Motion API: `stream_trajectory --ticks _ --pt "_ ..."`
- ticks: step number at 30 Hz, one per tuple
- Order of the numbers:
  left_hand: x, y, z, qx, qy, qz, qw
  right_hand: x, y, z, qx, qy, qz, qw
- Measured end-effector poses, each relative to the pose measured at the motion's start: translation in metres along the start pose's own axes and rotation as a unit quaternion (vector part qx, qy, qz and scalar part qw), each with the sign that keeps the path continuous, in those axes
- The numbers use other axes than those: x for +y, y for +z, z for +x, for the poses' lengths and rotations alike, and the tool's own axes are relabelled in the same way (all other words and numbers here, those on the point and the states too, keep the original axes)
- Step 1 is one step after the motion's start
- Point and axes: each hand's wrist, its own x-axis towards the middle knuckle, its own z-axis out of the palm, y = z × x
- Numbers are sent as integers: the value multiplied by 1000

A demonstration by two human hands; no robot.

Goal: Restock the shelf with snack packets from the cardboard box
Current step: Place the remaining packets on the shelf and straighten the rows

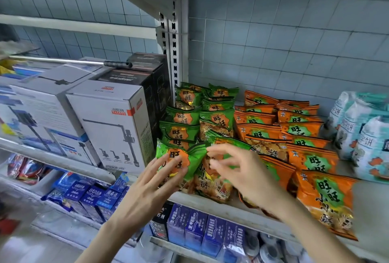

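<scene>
Fingers [167, 163] of flat left hand [147, 187] press green packet [194, 154] at shelf [210, 204] edge; right hand's [242, 170] grip unclear.

Above the green snack packets [185, 115] and orange snack packets [299, 130] you have open room up to the tiled wall [284, 37]. The white perforated steel post [174, 52] blocks your left, the pale blue-and-white bags [362, 132] your right. The grey shelf board [370, 201] lies bare at front right.

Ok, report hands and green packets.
Left hand open, fingers flat on front green packet. Right hand at neighbouring green packet, blurred, grip unclear. Orange packets crowd right side.
</scene>
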Motion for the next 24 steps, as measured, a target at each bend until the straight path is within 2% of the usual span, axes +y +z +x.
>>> stream_trajectory --ticks 4,9,16,24 --pt "-5 -1 2 7 21 -11 1000 -7 -42 50 6 -21 -46 999" --pt "-7 -5 7 11 18 -5 1000 5 -66 153 -44 5 -135 990" --pt "-10 -7 16 16 31 11 999 32 -33 246 -174 24 -276 945" --pt "-17 -11 16 -28 35 21 999 42 -6 279 -262 70 -308 912"
